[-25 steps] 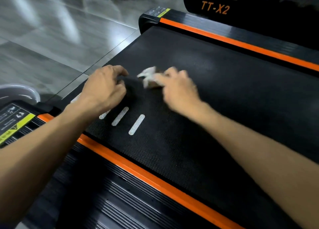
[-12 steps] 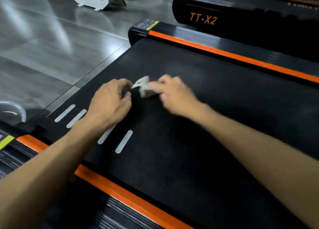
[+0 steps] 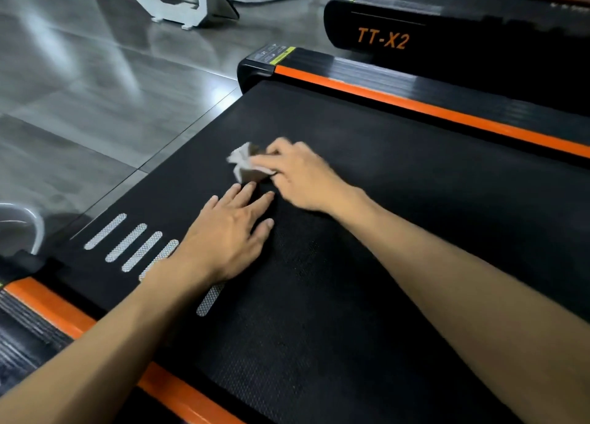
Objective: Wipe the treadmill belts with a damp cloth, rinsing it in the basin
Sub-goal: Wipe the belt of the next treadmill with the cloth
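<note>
Far left, the pale rim of the basin (image 3: pixel 30 222) curves in at the frame edge, sitting on the grey tiled floor (image 3: pixel 95 104) just off the treadmill's corner. Next along, 5 silver dashes (image 3: pixel 126 241) mark the belt (image 3: pixel 383 232), running diagonally toward you, and your wrist covers part of the 4th. Your left hand (image 3: pixel 226 235) lies flat on the belt, fingers straight and a little spread, holding nothing, its fingertips (image 3: pixel 252 185) just beside the cloth. There's the cloth (image 3: pixel 245 165), white, crumpled, down on the belt near its rear end. Your right hand (image 3: pixel 300 174) has it, fingers curled around the bundle and pressing it to the black surface; the hand is blurred. Your 2 hands are near each other but not touching. Further right, the orange side rail (image 3: pixel 415 104) runs along the far edge of the belt, and beyond it stands a 2nd treadmill (image 3: pixel 463 40) lettered TT-X2.
</note>
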`<state>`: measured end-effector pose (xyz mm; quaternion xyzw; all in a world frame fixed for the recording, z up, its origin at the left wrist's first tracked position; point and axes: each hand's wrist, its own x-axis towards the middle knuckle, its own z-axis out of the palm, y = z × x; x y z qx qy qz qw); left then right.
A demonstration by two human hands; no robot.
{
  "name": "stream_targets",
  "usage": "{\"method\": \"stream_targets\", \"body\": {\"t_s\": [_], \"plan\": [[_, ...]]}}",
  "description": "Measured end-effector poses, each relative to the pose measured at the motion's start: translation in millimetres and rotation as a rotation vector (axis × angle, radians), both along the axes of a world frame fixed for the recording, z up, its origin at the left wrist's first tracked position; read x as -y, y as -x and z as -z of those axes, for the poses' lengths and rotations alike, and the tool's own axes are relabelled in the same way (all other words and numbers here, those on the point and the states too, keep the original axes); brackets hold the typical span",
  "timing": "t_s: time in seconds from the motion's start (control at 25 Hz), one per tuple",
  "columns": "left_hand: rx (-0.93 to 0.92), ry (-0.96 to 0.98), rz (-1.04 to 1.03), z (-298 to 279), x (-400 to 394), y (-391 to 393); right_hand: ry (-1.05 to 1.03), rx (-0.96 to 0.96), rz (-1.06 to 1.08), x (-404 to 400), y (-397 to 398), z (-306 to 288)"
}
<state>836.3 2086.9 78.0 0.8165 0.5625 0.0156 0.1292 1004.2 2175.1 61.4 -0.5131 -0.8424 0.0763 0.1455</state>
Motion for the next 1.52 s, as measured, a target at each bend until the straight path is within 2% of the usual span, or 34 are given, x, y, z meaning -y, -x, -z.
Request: {"method": "stream_targets", "body": {"t_s": [0.08,0.12,0.2,0.32,0.4,0.48,0.6,0.72,0.76,0.8,0.88,1.0,1.04,1.08,1.12,1.2,1.36,1.44,1.52], "plan": [[0.001,0.025,0.026,-2,1,5,-0.018,0.035,-0.117,-11,-9,-10],[0.003,0.041,0.036,-2,1,7,-0.054,0.068,-0.048,-22,-27,-13],[0.000,0.065,0.039,-3,2,8,-0.077,0.135,0.280,-46,-81,-14],[-0.015,0.064,0.029,-1,4,6,0.003,0.107,0.864,-54,-151,-22],[-0.020,0.052,0.028,1,5,6,0.053,0.132,0.970,-57,-146,-21],[-0.007,0.066,0.028,1,3,6,0.015,0.064,0.864,-64,-113,-19],[0.008,0.098,0.062,-1,-1,9,-0.002,-0.095,0.477,-52,-40,-11],[0.121,0.110,0.129,-11,1,18,-0.032,-0.008,-0.049,-4,10,0],[0.148,0.086,0.126,-14,2,22,-0.038,0.001,-0.146,-1,4,-1],[0.152,0.040,0.111,-16,4,24,-0.064,0.013,-0.153,-6,-10,-4],[0.142,-0.074,0.059,-18,6,29,-0.099,0.065,0.103,-24,-57,-7],[0.183,-0.147,-0.040,-23,7,37,-0.028,0.081,0.732,-25,-139,-14],[0.198,-0.157,-0.070,-24,6,39,0.003,0.091,0.852,-16,-145,-17],[0.211,-0.168,-0.095,-24,5,40,0.018,0.102,0.882,-9,-137,-19],[0.223,-0.178,-0.114,-24,3,41,0.016,0.093,0.837,-3,-117,-20],[0.241,-0.190,-0.141,-26,2,41,-0.024,0.043,0.598,17,-55,-13],[0.283,-0.211,-0.151,-38,5,46,-0.116,0.006,-0.077,114,74,4],[0.279,-0.222,-0.167,-41,7,53,-0.056,-0.018,-0.289,148,86,-1],[0.258,-0.227,-0.170,-44,8,62,-0.058,-0.017,-0.322,144,67,-7]]}}
